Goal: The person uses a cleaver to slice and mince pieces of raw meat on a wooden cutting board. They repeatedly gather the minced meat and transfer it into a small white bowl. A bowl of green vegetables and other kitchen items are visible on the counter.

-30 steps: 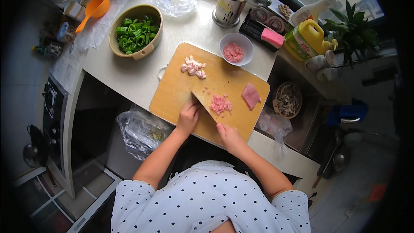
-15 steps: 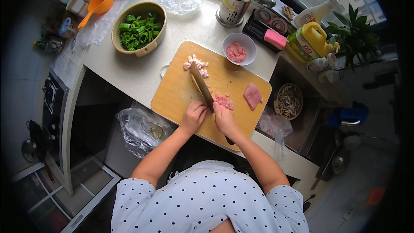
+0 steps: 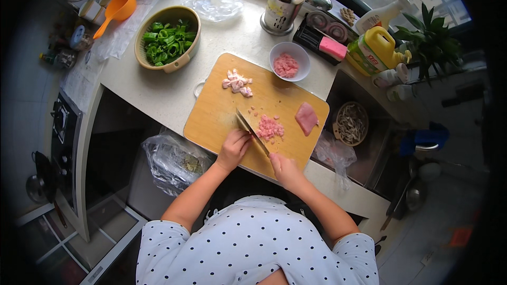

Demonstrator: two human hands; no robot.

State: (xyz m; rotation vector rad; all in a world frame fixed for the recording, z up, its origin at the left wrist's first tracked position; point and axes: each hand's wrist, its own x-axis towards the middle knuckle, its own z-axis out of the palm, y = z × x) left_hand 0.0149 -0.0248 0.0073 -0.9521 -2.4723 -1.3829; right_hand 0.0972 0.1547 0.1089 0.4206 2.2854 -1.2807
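Knife [image 3: 252, 131] gripped in right hand [image 3: 283, 169]; left hand [image 3: 234, 146] fingers curled closed, touching blade near minced meat [image 3: 270, 126]: slip risks cut.

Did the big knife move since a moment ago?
Yes. The steel knife earlier pointed up the wooden cutting board toward the pale meat chunks. Now it has swung back beside the pink minced meat pile, near the board's front edge.
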